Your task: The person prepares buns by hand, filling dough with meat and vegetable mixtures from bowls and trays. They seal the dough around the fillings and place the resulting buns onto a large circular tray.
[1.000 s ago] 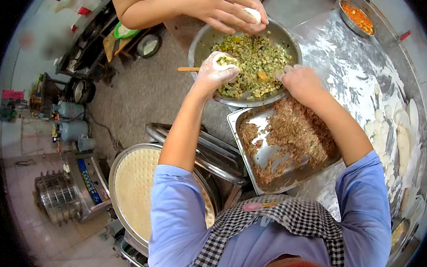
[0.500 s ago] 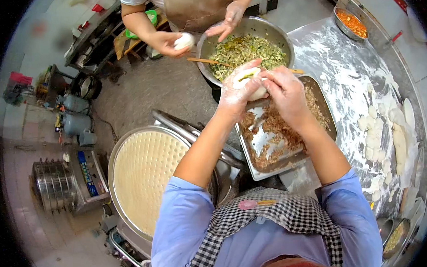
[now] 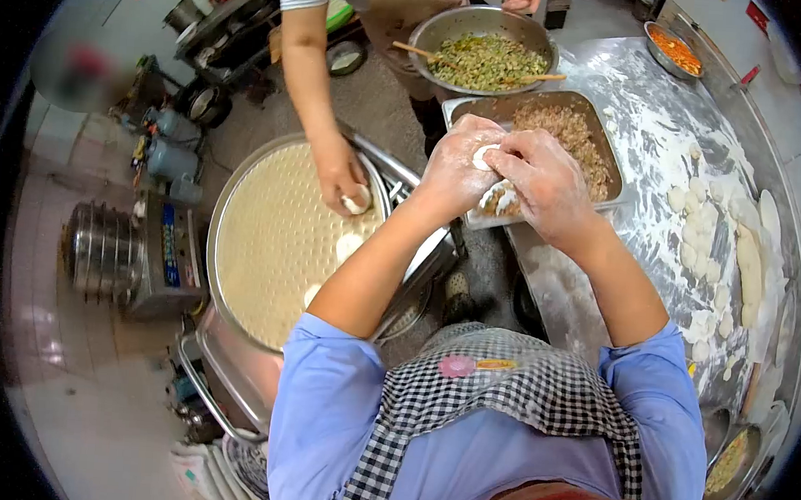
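Note:
A white dough bun (image 3: pixel 486 156) sits between my floury hands, above the near left corner of the metal filling tray (image 3: pixel 622 172). My left hand (image 3: pixel 459 168) cups it from the left, while the fingers of my right hand (image 3: pixel 542 178) pinch its top. My hands hide most of the bun. Brownish minced filling (image 3: pixel 565 132) lies in the tray beyond them. To the left, a co-worker's hand (image 3: pixel 336 175) holds another bun (image 3: pixel 357 200) at the round perforated steamer tray (image 3: pixel 255 232). Two white buns (image 3: pixel 347 247) lie on that tray near my left forearm.
A steel bowl of green filling (image 3: pixel 486 58) with wooden sticks stands beyond the tray. The floured table (image 3: pixel 647 118) on the right bears dough pieces (image 3: pixel 695 231), a dough roll (image 3: pixel 747 276) and an orange-filled bowl (image 3: pixel 677 51). Stacked steamers (image 3: pixel 105 250) stand far left.
The bun's opening, which showed green filling, is now gathered under my fingers. The co-worker's hand has moved from beside the bowl down to the steamer tray with a bun. My view has shifted.

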{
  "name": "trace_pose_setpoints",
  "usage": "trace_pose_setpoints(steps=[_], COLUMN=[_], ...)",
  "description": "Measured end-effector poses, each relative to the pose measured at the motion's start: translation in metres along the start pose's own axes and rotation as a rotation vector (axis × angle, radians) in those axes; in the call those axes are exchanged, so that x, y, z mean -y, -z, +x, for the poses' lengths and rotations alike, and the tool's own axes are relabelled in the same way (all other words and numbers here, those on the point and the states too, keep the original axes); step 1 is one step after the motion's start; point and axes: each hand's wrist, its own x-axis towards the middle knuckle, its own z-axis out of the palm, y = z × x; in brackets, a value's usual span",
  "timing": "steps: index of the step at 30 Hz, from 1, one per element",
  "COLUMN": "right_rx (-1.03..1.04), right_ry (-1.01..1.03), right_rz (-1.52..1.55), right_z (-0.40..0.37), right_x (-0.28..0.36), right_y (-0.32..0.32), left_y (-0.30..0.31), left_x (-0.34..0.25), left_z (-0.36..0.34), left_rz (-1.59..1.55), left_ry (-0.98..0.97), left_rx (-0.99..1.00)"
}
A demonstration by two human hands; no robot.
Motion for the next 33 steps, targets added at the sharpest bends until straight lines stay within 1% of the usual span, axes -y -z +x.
trace_pose_setpoints(steps=[1, 2, 5, 6, 7, 9, 10, 11, 13, 14, 15, 16, 17, 18, 19, 20, 21, 22, 23, 25, 27, 28, 29, 30, 31, 33], right_rx=[0.038, 0.071, -0.128, -0.15, -0.117, -0.039, 0.032, 0.02, 0.017, 0.039, 0.052, 0.066, 0.228, 0.357, 0.481, 0.499, 0.509, 0.142, 0.123, 0.362, 0.548, 0.434, 0.373, 0.325, 0.273, 0.388], right_ry=[0.015, -0.034, -0.31, -0.285, -0.372, -0.553, -0.733, -0.825, -1.152, -1.28, -1.407, -1.475, -1.31, -1.191, -1.07, -0.921, -0.764, -0.249, -0.413, -0.918, -1.331, -1.373, -1.296, -1.232, -1.17, -0.745], right_rz=[-0.002, 0.017, 0.471, 0.507, 0.589, 0.743, 0.942, 1.111, 1.492, 1.706, 1.919, 2.006, 1.886, 1.779, 1.665, 1.315, 0.973, 0.302, 0.555, 1.079, 1.745, 1.847, 1.826, 1.723, 1.622, 0.963], right_z=[-0.006, -0.009, -0.025, -0.031, -0.042, -0.07, -0.087, -0.106, -0.138, -0.135, -0.132, -0.138, -0.124, -0.107, -0.081, -0.058, -0.043, -0.044, -0.042, -0.053, -0.059, -0.055, -0.054, -0.048, -0.043, -0.038], right_x=[0.006, 0.014, 0.031, 0.032, 0.035, 0.047, 0.057, 0.069, 0.093, 0.105, 0.113, 0.106, 0.111, 0.113, 0.12, 0.127, 0.134, 0.118, 0.119, 0.14, 0.169, 0.19, 0.199, 0.204, 0.21, 0.215], right_y=[0.002, 0.007, 0.004, -0.003, -0.014, -0.041, -0.053, -0.071, -0.102, -0.109, -0.117, -0.142, -0.143, -0.141, -0.13, -0.118, -0.115, -0.139, -0.15, -0.148, -0.144, -0.146, -0.152, -0.157, -0.161, -0.165], left_y=[0.001, 0.002, -0.003, 0.0, -0.006, -0.011, -0.014, -0.019, -0.033, -0.042, -0.048, -0.044, -0.039, -0.019, -0.002, 0.011, 0.022, 0.027, 0.034, 0.047, 0.058, 0.064, 0.069, 0.073, 0.079, 0.089], left_x=[-0.012, -0.022, -0.039, -0.053, -0.052, -0.051, -0.05, -0.056, -0.055, -0.041, -0.032, -0.037, -0.043, -0.047, -0.067, -0.065, -0.063, -0.066, -0.063, -0.058, -0.055, -0.052, -0.048, -0.041, -0.04, -0.038], left_z=[-0.011, -0.022, -0.063, -0.076, -0.093, -0.129, -0.147, -0.162, -0.191, -0.202, -0.219, -0.22, -0.218, -0.222, -0.212, -0.217, -0.222, -0.224, -0.229, -0.242, -0.254, -0.258, -0.263, -0.269, -0.274, -0.281], left_rz=[0.021, 0.042, -0.165, -0.288, -0.413, -0.449, -0.36, -0.294, -0.375, -0.291, -0.26, -0.338, -0.419, -0.777, -0.978, -1.177, -1.37, -1.404, -1.313, -1.127, -0.607, -0.35, -0.094, -0.008, -0.126, -0.366], left_ry=[0.028, 0.058, 0.3, 0.361, 0.394, 0.533, 0.508, 0.581, 0.743, 0.686, 0.558, 0.632, 0.707, 0.751, 0.771, 0.745, 0.714, 0.727, 0.639, 0.468, 0.432, 0.403, 0.373, 0.324, 0.379, 0.489], left_rx=[0.012, 0.024, -0.03, -0.023, -0.08, -0.15, -0.208, -0.316, -0.502, -0.565, -0.521, -0.647, -0.77, -0.71, -0.846, -0.765, -0.682, -0.764, -0.837, -0.974, -0.993, -0.986, -0.97, -0.982, -0.979, -0.964])
